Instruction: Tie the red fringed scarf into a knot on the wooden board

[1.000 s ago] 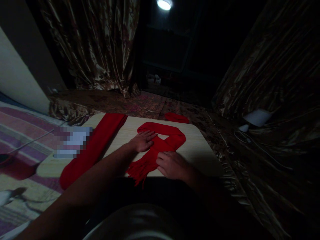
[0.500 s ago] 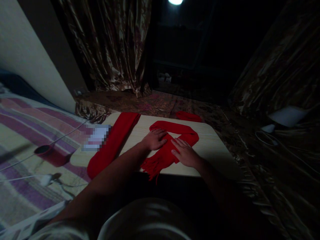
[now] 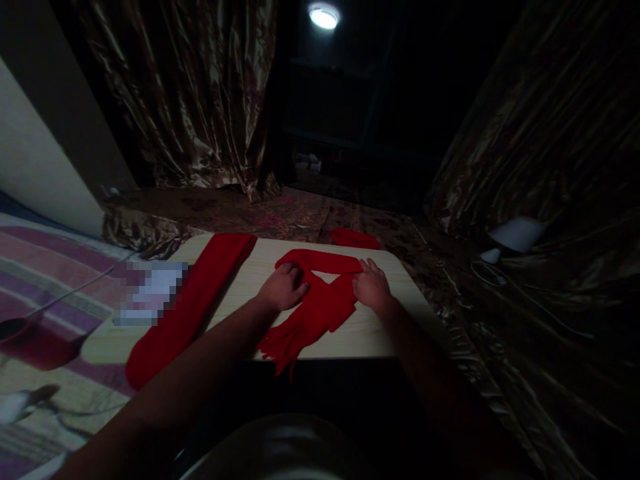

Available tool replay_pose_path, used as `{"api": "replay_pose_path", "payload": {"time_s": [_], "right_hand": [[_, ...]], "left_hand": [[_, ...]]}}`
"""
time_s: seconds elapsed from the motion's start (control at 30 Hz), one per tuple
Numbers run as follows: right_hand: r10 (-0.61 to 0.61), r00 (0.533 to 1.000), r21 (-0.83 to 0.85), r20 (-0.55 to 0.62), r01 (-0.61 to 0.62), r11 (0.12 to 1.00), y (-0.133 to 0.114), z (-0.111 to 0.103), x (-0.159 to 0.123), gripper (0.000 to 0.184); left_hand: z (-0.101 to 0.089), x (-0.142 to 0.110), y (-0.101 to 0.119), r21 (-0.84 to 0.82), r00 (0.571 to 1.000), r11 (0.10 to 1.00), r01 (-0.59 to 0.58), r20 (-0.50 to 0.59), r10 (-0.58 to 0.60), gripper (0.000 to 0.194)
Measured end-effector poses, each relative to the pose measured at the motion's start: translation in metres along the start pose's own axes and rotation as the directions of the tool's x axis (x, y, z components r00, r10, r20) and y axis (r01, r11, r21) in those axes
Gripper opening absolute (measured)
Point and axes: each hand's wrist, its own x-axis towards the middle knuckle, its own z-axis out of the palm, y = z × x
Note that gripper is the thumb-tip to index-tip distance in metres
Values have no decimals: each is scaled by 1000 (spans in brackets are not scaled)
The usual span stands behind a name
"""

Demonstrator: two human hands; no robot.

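Fingers (image 3: 289, 268) of the left hand (image 3: 281, 288) rest half-curled on one bend of the looped red scarf (image 3: 320, 308), whether pinching I cannot tell; those of the right hand (image 3: 371, 285) look closed on the opposite bend. Scarf lies mid-way across the wooden table (image 3: 400, 287), fringe over its near edge. Step in hand, I judge: shaping the loop; next move calls for light, even tension.

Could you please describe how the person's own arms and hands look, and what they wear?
The left hand and right hand wear no gloves. No sleeves show on the forearms, and I see no watch or bracelet; dim light could hide small rings.
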Motion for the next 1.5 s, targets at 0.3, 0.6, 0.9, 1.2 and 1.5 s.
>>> {"api": "replay_pose_path", "payload": {"time_s": [0.3, 0.6, 0.9, 1.2, 1.5], "right_hand": [[88, 982, -33, 167, -84, 996, 5, 2, 11, 52], [153, 955, -57, 253, -144, 988, 14, -2, 21, 46], [197, 914, -132, 353, -160, 978, 22, -3, 21, 48], [210, 913, -89, 350, -190, 978, 28, -5, 19, 53], [59, 976, 18, 209, -64, 998, 40, 3, 14, 56]], "left_hand": [[-2, 0, 3, 87, 999, 996, -1, 48, -3, 44], [2, 3, 2, 132, 989, 989, 70, 119, -86, 65], [5, 7, 0, 173, 956, 973, 150, 227, -187, 74], [5, 6, -2, 155, 958, 979, 135, 230, -169, 63], [2, 5, 1, 144, 961, 980, 136, 223, -166, 67]]}}
